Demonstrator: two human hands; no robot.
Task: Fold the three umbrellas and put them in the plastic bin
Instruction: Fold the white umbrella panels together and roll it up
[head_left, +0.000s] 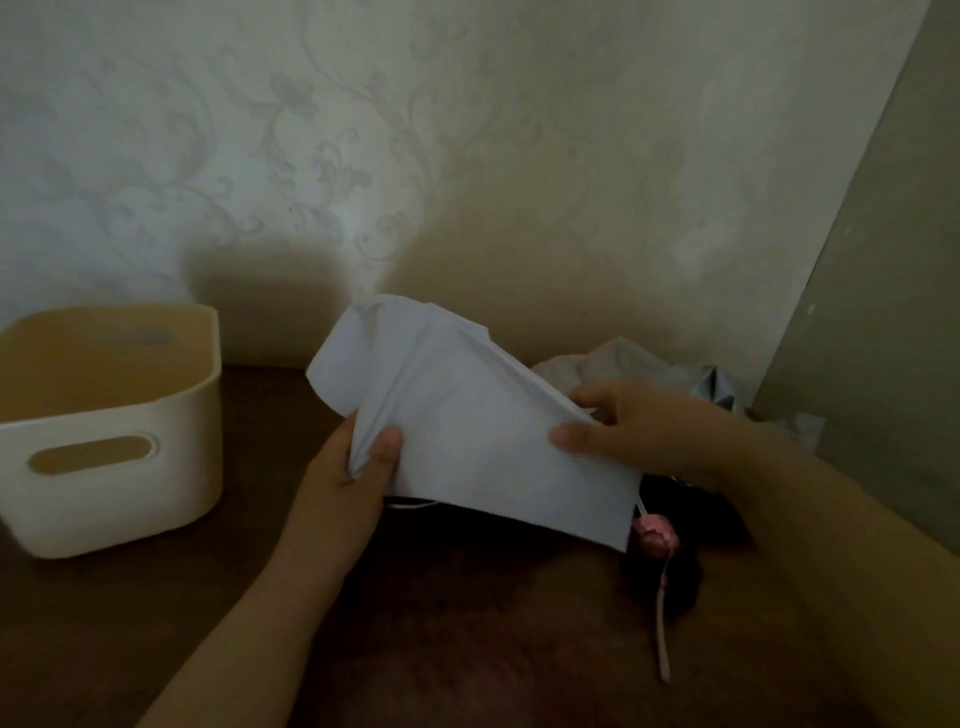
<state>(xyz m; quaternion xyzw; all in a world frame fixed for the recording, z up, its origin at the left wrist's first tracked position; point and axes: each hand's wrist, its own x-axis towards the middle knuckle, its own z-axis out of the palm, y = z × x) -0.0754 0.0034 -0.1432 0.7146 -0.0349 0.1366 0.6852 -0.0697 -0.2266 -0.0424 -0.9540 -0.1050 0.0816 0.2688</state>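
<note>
I hold a pale lilac-white umbrella (467, 410) above the dark brown table (156, 597), its loose canopy fabric bunched into flat folds. My left hand (358, 457) pinches the fabric at its lower left edge. My right hand (623, 426) grips the upper right edge, thumb on top. A pink handle with a pink wrist strap (657, 545) hangs below the fabric at the right. A grey umbrella (649, 364) lies crumpled behind my right hand. Something dark (675, 519) lies under the pink handle. The cream plastic bin (104, 457) stands at the left, nothing visible inside.
A patterned wall runs close behind the table. A plain grey-green panel (883, 312) closes off the right side. Bare table surface lies between the bin and my hands.
</note>
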